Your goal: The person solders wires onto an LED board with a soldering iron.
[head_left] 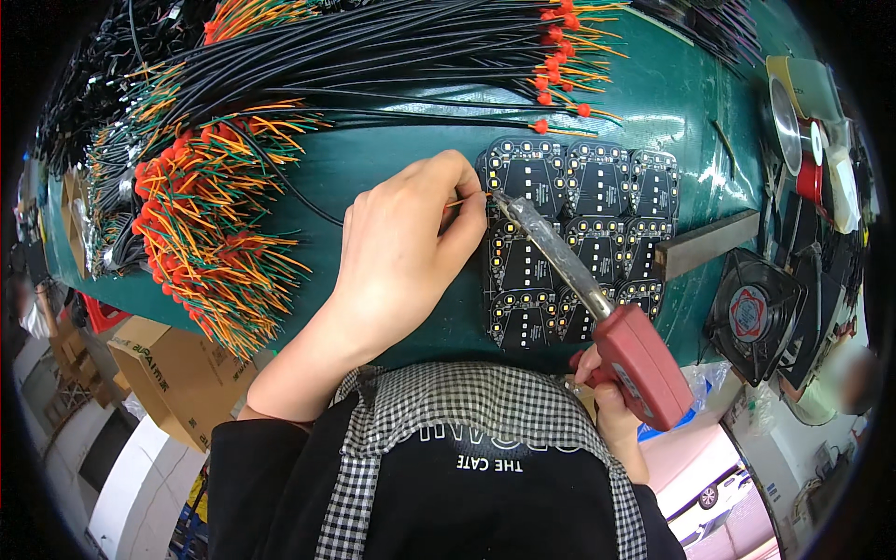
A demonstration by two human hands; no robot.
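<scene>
My left hand [401, 238] is closed in a pinch on a thin cable, its fingertips at the upper left edge of the circuit board panel [597, 247]. The black cable [317, 212] trails from this hand toward the left, and an orange wire end shows by the fingertips. My right hand [611, 415] grips a red soldering gun [644, 369] from below. Its long metal barrel slants up and left across the panel, and its tip meets the orange wire end at the board edge. The black panel carries several repeated boards with small yellowish and white components.
Black cables [392, 65] with red caps and orange and green ends lie across the back. A heap of red-capped wire ends [205, 224] fills the left. Right of the panel are a metal bar [707, 245], a black fan [754, 313] and spools [786, 126]. A cardboard box [177, 378] stands lower left.
</scene>
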